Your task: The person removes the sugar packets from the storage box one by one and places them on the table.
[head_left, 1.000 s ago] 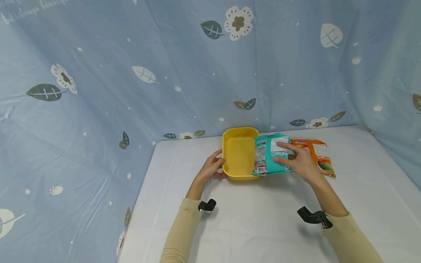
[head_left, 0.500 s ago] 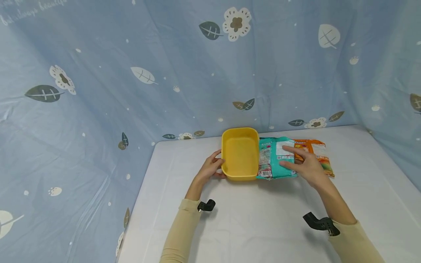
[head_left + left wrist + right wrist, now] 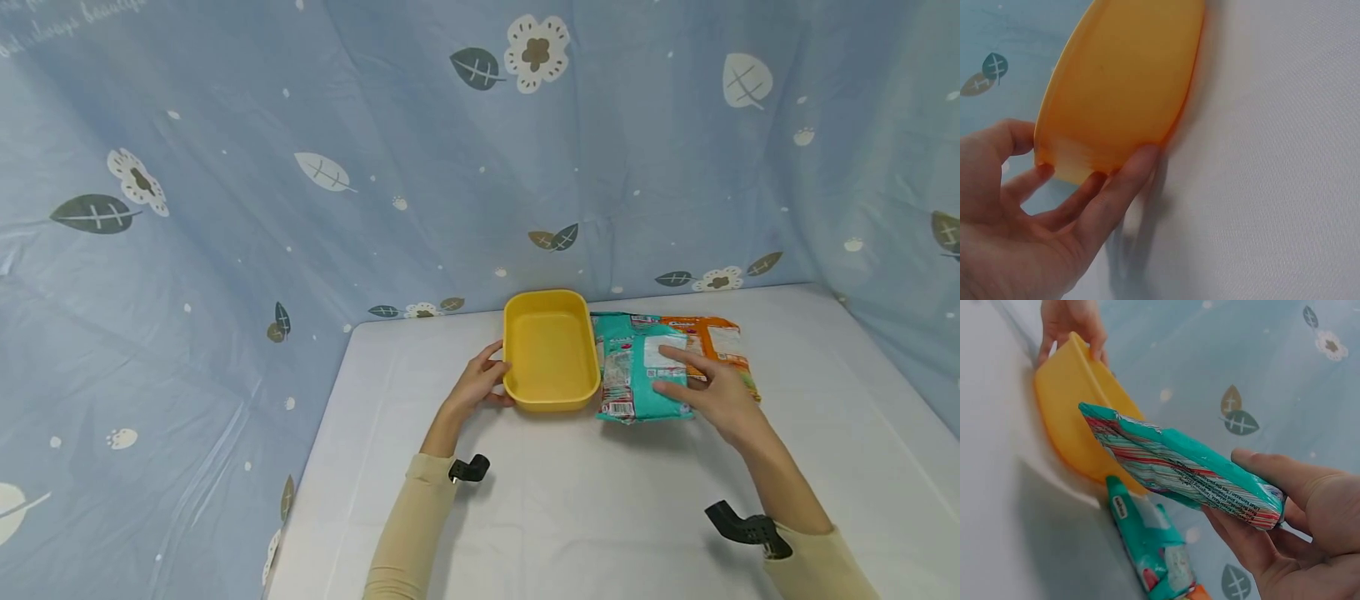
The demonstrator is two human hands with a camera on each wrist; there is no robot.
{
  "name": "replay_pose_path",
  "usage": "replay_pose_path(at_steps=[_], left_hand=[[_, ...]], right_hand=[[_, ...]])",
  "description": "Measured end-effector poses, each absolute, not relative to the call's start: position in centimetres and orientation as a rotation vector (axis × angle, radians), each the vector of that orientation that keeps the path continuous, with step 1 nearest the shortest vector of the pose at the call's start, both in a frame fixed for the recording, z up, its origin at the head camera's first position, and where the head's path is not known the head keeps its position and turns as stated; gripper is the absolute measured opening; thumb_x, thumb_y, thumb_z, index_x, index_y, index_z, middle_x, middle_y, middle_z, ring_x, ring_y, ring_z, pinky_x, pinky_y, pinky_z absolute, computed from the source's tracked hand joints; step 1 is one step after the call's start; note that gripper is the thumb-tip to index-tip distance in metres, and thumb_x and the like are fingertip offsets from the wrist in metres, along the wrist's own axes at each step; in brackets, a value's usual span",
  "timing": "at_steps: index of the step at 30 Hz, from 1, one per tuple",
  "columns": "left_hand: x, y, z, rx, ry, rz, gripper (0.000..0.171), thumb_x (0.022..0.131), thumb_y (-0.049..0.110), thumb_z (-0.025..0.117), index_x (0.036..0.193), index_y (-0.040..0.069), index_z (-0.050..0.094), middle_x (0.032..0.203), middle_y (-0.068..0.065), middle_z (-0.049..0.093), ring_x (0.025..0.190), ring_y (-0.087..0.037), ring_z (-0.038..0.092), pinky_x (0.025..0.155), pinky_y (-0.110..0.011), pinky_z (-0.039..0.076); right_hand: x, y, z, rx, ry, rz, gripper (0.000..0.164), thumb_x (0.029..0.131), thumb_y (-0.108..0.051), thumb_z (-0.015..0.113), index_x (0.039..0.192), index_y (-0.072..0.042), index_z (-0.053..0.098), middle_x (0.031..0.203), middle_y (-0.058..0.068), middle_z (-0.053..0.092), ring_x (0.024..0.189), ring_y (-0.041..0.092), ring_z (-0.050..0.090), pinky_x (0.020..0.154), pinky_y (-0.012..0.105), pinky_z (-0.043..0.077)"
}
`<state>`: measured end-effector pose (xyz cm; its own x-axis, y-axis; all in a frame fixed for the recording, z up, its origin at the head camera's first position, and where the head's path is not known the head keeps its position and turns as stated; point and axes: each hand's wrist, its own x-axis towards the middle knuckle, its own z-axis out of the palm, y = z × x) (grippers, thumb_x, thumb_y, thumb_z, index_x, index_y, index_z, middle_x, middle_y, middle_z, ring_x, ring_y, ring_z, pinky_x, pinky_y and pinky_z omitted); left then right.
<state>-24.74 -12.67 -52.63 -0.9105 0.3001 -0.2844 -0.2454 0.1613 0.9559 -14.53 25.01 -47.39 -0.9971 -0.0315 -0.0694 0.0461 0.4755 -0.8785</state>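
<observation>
My left hand holds the left end of a yellow plastic tub, its fingertips and thumb on the outer wall in the left wrist view. Nothing lies inside the tub. To its right, my right hand grips a teal snack packet by the edge, thumb and fingers on opposite faces. The right wrist view shows this packet end-on, tilted and raised above a second teal packet. That second packet lies beside the tub, mostly covered in the head view. Behind the right hand rests an orange packet.
A white cloth covers the table. Close behind the tub and packets hangs a blue curtain with leaf and flower prints, which also runs down the left side. Black camera mounts sit on both wrists.
My right hand has drawn the teal packet rightward and toward me, off the tub's right rim. More of the second teal packet now shows behind it. My left hand stays at the tub.
</observation>
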Motion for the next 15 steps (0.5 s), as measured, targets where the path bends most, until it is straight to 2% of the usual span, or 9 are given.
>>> replay_pose_path(at_steps=[4,8,10,12,15], left_hand=[[-24.7,-12.7,-52.7,0.043,2.038,1.799,0.06,0.099,0.025,0.056,0.154,0.025,0.032,0.132,-0.022,0.055,0.11,-0.033,0.066,0.075,-0.051,0.063],[-24.7,-12.6,-52.7,0.045,2.041,1.804,0.059,0.099,0.024,0.056,0.154,0.024,0.033,0.131,-0.021,0.056,0.108,-0.031,0.067,0.075,-0.051,0.063],[-24.7,-12.6,-52.7,0.055,2.043,1.806,0.059,0.099,0.024,0.056,0.154,0.023,0.033,0.131,-0.021,0.056,0.108,-0.031,0.067,0.076,-0.052,0.063],[-24.7,-12.6,-52.7,0.061,2.04,1.806,0.06,0.099,0.024,0.056,0.154,0.023,0.032,0.132,-0.022,0.056,0.109,-0.033,0.067,0.077,-0.054,0.062],[-24.8,-12.7,-52.8,0.062,2.031,1.807,0.061,0.099,0.024,0.056,0.154,0.024,0.032,0.133,-0.022,0.055,0.111,-0.035,0.065,0.078,-0.055,0.061]], right_hand=[[-14.2,25.2,-48.3,0.031,2.643,-1.543,0.073,0.086,-0.048,0.07,0.148,-0.019,0.045,0.156,0.023,0.033,0.126,0.05,0.051,0.09,0.038,0.061],[-13.9,25.5,-49.0,0.001,2.645,-1.537,0.072,0.087,-0.046,0.07,0.148,-0.017,0.045,0.156,0.023,0.034,0.129,0.05,0.048,0.1,0.055,0.052],[-13.7,25.6,-49.2,-0.017,2.641,-1.529,0.072,0.088,-0.045,0.07,0.149,-0.016,0.044,0.155,0.025,0.033,0.131,0.052,0.045,0.103,0.059,0.047],[-13.4,25.7,-49.4,-0.03,2.612,-1.54,0.072,0.088,-0.044,0.069,0.149,-0.016,0.043,0.154,0.027,0.033,0.129,0.052,0.047,0.099,0.052,0.054],[-13.1,26.0,-49.9,-0.042,2.598,-1.535,0.071,0.088,-0.043,0.069,0.149,-0.017,0.043,0.152,0.027,0.036,0.118,0.043,0.059,0.085,0.034,0.063]])
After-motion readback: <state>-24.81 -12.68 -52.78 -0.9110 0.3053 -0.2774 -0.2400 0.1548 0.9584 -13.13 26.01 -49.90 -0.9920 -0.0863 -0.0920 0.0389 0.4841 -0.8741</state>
